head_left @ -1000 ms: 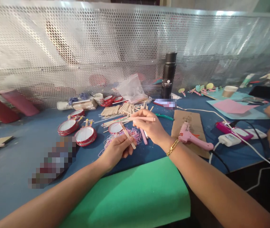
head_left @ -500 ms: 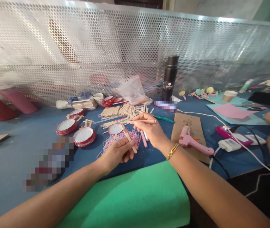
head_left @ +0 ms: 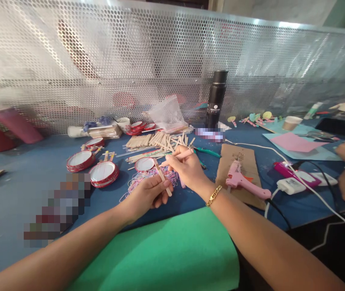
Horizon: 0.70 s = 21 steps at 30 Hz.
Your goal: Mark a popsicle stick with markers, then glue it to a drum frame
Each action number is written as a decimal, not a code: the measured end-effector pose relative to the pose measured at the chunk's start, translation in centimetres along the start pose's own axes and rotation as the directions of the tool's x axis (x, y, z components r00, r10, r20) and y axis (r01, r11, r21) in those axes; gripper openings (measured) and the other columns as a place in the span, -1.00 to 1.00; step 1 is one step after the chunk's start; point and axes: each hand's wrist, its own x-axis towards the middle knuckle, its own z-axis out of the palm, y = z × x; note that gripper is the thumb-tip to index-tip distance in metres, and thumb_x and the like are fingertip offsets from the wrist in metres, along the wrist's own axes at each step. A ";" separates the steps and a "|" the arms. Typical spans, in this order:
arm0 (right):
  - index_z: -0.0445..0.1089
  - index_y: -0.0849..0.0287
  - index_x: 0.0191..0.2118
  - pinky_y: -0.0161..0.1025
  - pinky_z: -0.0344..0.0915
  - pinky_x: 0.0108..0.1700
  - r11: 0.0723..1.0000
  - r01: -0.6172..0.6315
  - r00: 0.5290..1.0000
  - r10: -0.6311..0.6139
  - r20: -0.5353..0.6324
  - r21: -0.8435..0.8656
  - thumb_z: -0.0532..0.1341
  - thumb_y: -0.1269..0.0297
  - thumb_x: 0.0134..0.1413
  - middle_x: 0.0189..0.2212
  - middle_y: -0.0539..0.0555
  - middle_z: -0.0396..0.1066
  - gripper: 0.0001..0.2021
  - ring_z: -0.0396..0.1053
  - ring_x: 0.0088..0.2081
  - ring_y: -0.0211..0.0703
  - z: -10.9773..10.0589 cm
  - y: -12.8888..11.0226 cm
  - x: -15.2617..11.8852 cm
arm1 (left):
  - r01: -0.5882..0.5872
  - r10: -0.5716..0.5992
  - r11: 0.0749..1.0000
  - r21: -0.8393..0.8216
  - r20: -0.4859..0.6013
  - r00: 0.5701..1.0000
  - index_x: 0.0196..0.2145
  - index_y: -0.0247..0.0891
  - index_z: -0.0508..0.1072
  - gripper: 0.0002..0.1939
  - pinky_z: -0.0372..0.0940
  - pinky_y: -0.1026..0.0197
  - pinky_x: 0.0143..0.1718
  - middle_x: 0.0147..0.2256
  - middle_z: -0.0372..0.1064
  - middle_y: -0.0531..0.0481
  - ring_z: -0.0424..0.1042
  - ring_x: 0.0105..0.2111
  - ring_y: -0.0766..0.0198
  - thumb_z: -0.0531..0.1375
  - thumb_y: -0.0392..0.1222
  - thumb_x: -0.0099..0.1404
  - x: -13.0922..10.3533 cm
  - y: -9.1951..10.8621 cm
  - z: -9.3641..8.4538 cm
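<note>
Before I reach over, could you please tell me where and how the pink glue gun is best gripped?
Probably by its handle, coming from the right: the pink glue gun lies on the cardboard, and that slender handle points right, its end just past the cardboard's edge. The black cord trails from that end, so I'd grip slightly inward.

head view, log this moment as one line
left hand: holds wooden stick | right hand: holds pink pen, tip near stick | nearby: glue gun on cardboard
</note>
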 end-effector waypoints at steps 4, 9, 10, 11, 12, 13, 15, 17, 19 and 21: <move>0.25 0.13 -0.49 -0.30 0.23 -0.45 1.000 0.025 0.999 -0.025 0.028 -0.017 0.25 0.19 0.16 -0.61 -0.05 0.40 -0.74 0.36 -0.54 -0.26 0.1 0.3 0.0 | -0.005 0.005 1.000 0.011 -0.004 1.000 -0.41 -0.25 0.45 -0.63 -0.06 0.35 -0.67 -0.64 0.32 0.12 0.14 -0.69 0.43 0.23 0.15 0.24 -0.1 0.0 0.1; 0.25 0.13 -0.48 -0.30 0.26 -0.44 1.000 -0.006 1.000 0.006 -0.016 -0.020 0.24 0.19 0.17 -0.61 -0.04 0.42 -0.75 0.41 -0.52 -0.23 -0.1 0.2 0.1 | 0.006 -0.006 1.000 -0.021 -0.021 1.000 -0.44 -0.24 0.44 -0.60 -0.08 0.35 -0.67 -0.66 0.31 0.13 0.11 -0.70 0.44 0.24 0.18 0.20 -0.1 0.1 0.1; 0.24 0.13 -0.48 -0.30 0.27 -0.43 1.000 -0.005 1.000 0.005 -0.030 -0.022 0.24 0.19 0.17 -0.61 -0.03 0.42 -0.75 0.42 -0.51 -0.23 -0.1 0.2 0.1 | 0.008 -0.009 1.000 -0.025 -0.022 1.000 -0.44 -0.25 0.44 -0.60 -0.09 0.36 -0.67 -0.66 0.31 0.13 0.11 -0.70 0.44 0.25 0.19 0.20 0.0 0.1 0.1; 0.24 0.13 -0.47 -0.30 0.27 -0.42 1.000 -0.002 0.999 0.002 -0.038 -0.018 0.24 0.18 0.17 -0.60 -0.03 0.43 -0.75 0.42 -0.51 -0.23 -0.2 0.1 0.1 | 0.010 -0.011 1.000 -0.027 -0.021 1.000 -0.44 -0.25 0.44 -0.59 -0.09 0.36 -0.67 -0.66 0.31 0.13 0.11 -0.70 0.45 0.25 0.20 0.19 0.0 0.1 0.1; 0.25 0.13 -0.47 -0.30 0.27 -0.42 1.000 0.000 0.999 0.000 -0.037 -0.014 0.24 0.17 0.18 -0.60 -0.03 0.43 -0.74 0.41 -0.51 -0.24 -0.2 0.1 0.1 | 0.010 -0.011 1.000 -0.026 -0.018 1.000 -0.43 -0.25 0.44 -0.59 -0.08 0.36 -0.67 -0.66 0.31 0.13 0.11 -0.70 0.45 0.25 0.20 0.19 0.0 0.1 0.1; 0.25 0.13 -0.47 -0.30 0.27 -0.43 1.000 -0.001 1.000 0.000 -0.028 -0.011 0.23 0.15 0.18 -0.59 -0.03 0.44 -0.73 0.41 -0.52 -0.25 -0.2 0.0 0.1 | 0.008 -0.008 1.000 -0.024 -0.018 1.000 -0.43 -0.25 0.44 -0.59 -0.08 0.36 -0.67 -0.66 0.31 0.13 0.12 -0.70 0.45 0.25 0.20 0.18 0.0 0.1 0.1; 0.26 0.13 -0.46 -0.31 0.26 -0.43 1.000 -0.001 1.000 0.001 0.004 -0.008 0.23 0.11 0.19 -0.58 -0.02 0.45 -0.72 0.39 -0.53 -0.26 -0.1 0.1 0.1 | 0.000 0.000 1.000 -0.018 -0.020 1.000 -0.43 -0.25 0.44 -0.58 -0.06 0.36 -0.67 -0.66 0.31 0.12 0.12 -0.70 0.44 0.25 0.20 0.18 0.0 0.1 0.1; 0.26 0.13 -0.46 -0.31 0.26 -0.43 1.000 0.002 1.000 -0.002 0.029 -0.008 0.23 0.09 0.18 -0.58 -0.02 0.46 -0.72 0.38 -0.53 -0.27 -0.1 0.2 0.1 | -0.007 0.007 1.000 -0.008 -0.026 1.000 -0.44 -0.26 0.44 -0.58 -0.05 0.35 -0.66 -0.66 0.31 0.12 0.13 -0.70 0.44 0.25 0.20 0.18 -0.1 0.1 0.2; 0.26 0.13 -0.46 -0.31 0.26 -0.43 1.000 0.010 1.000 -0.010 0.019 -0.016 0.24 0.08 0.18 -0.57 -0.01 0.46 -0.71 0.39 -0.52 -0.27 -0.2 0.4 0.2 | -0.007 0.007 1.000 -0.007 -0.032 0.999 -0.45 -0.26 0.43 -0.59 -0.07 0.35 -0.67 -0.66 0.31 0.12 0.12 -0.70 0.44 0.25 0.19 0.18 -0.1 0.1 0.2; 0.26 0.13 -0.46 -0.31 0.27 -0.43 0.999 0.013 1.000 -0.014 -0.016 -0.035 0.23 0.08 0.18 -0.58 -0.01 0.46 -0.70 0.39 -0.52 -0.26 -0.2 0.5 0.2 | -0.001 0.000 1.000 -0.020 -0.034 0.999 -0.45 -0.25 0.43 -0.61 -0.08 0.35 -0.67 -0.66 0.31 0.13 0.11 -0.71 0.44 0.25 0.18 0.18 0.0 0.0 0.2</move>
